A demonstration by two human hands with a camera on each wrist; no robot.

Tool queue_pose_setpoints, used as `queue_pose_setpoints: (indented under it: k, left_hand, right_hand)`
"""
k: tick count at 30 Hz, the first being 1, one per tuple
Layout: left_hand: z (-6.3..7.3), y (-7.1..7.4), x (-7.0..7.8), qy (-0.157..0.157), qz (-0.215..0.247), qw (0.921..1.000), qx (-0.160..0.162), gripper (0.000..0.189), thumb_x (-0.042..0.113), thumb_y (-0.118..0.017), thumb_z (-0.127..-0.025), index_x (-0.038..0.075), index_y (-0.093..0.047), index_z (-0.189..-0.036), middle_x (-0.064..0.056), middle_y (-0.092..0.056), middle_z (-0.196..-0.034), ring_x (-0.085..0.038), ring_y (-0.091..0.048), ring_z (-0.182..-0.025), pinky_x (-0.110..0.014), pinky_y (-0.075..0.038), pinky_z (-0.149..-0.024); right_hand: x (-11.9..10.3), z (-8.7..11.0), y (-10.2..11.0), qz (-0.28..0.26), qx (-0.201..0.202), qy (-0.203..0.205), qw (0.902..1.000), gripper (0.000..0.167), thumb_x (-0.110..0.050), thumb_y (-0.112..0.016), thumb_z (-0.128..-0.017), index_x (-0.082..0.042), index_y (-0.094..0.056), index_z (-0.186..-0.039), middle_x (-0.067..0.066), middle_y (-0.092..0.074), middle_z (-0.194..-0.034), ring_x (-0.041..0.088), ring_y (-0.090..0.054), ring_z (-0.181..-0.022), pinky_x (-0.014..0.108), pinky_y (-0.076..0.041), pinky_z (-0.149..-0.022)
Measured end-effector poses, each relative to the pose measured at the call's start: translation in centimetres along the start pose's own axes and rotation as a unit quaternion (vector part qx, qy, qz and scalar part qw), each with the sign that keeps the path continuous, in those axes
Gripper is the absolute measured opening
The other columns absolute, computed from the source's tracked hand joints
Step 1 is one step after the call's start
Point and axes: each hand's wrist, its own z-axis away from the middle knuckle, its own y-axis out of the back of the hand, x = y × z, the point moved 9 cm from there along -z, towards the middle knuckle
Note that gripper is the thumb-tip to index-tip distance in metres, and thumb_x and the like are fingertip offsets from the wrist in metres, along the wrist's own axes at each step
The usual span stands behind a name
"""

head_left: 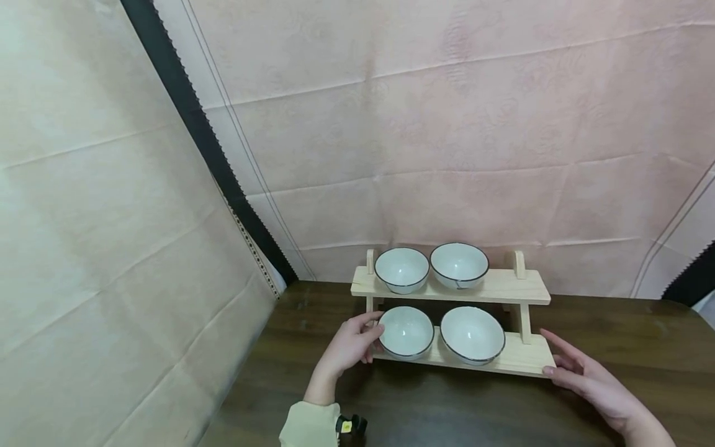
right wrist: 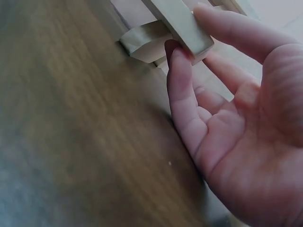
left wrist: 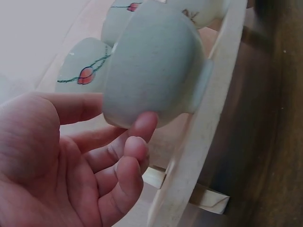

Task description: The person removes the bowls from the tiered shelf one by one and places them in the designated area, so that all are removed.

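A two-tier light wooden rack (head_left: 516,355) stands on the dark table with two white, dark-rimmed bowls on each tier. My left hand (head_left: 353,341) is at the lower left bowl (head_left: 406,333), its thumb and fingers around the bowl's left side. In the left wrist view, that hand (left wrist: 90,156) has one fingertip against the bowl's outer wall (left wrist: 156,66). Beside it sits the lower right bowl (head_left: 472,334). With thumb and fingers, my right hand (head_left: 586,375) pinches the right end of the lower board; the right wrist view shows this board end (right wrist: 184,28) between the fingers.
On the upper tier are a left bowl (head_left: 402,270) and a right bowl (head_left: 459,266). The brown table (head_left: 447,410) reaches to a pale cloth backdrop (head_left: 424,136) behind the rack. Another cloth panel (head_left: 123,261) hangs along the left side.
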Motion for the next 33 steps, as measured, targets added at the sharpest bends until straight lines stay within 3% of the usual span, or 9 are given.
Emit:
queue_pose_setpoints:
  k: [5,12,17,28,33]
  left_hand:
    - [0.06,0.08,0.17,0.008,0.009,0.9999,-0.012,0.047,0.032,-0.063,-0.109,0.008,-0.061,-0.15,-0.009,-0.07,-0.079,-0.023,-0.062,-0.055,-0.032,-0.053,-0.051]
    - [-0.04,-0.35,0.11,0.012,0.007,0.9997,-0.021,0.05,0.031,-0.064,-0.108,0.008,-0.058,-0.152,-0.009,-0.07,-0.08,-0.021,-0.061,-0.054,-0.039,-0.055,-0.05]
    - [0.18,-0.53,0.12,0.022,0.016,0.9994,-0.02,0.051,0.03,-0.065,-0.108,0.008,-0.057,-0.153,-0.009,-0.07,-0.078,-0.024,-0.063,-0.053,-0.036,-0.054,-0.05]
    - [0.27,-0.58,-0.39,0.032,0.032,0.9986,-0.029,0.053,0.028,-0.063,-0.108,0.005,-0.054,-0.155,-0.011,-0.073,-0.079,-0.023,-0.066,-0.056,-0.03,-0.053,-0.052]
    - [0.3,-0.64,-0.45,0.031,0.034,0.9986,-0.027,0.055,0.03,-0.063,-0.108,0.004,-0.052,-0.156,-0.009,-0.074,-0.08,-0.024,-0.067,-0.057,-0.029,-0.053,-0.053]
  right_hand:
    - [0.2,-0.18,0.2,-0.024,-0.02,0.013,0.9994,0.073,0.001,-0.049,-0.111,-0.038,-0.031,-0.169,-0.005,-0.071,-0.124,0.008,-0.068,-0.109,0.025,-0.058,-0.088]
    - [0.46,-0.25,0.33,-0.04,-0.029,0.009,0.9988,0.073,0.001,-0.048,-0.111,-0.047,-0.035,-0.165,-0.008,-0.072,-0.125,0.007,-0.068,-0.109,0.023,-0.057,-0.088]
    - [0.37,-0.19,0.14,-0.048,-0.036,0.003,0.9982,0.072,0.001,-0.048,-0.112,-0.043,-0.032,-0.167,-0.01,-0.071,-0.128,0.007,-0.068,-0.112,0.025,-0.057,-0.089]
    - [0.84,0.01,-0.11,-0.034,-0.012,-0.026,0.999,0.072,-0.004,-0.052,-0.111,-0.027,-0.022,-0.172,-0.007,-0.071,-0.127,0.008,-0.068,-0.113,0.024,-0.056,-0.091]
    - [0.73,0.05,0.14,-0.021,-0.005,-0.016,0.9996,0.073,-0.003,-0.052,-0.111,-0.026,-0.022,-0.173,-0.008,-0.073,-0.125,0.008,-0.069,-0.111,0.024,-0.056,-0.089]
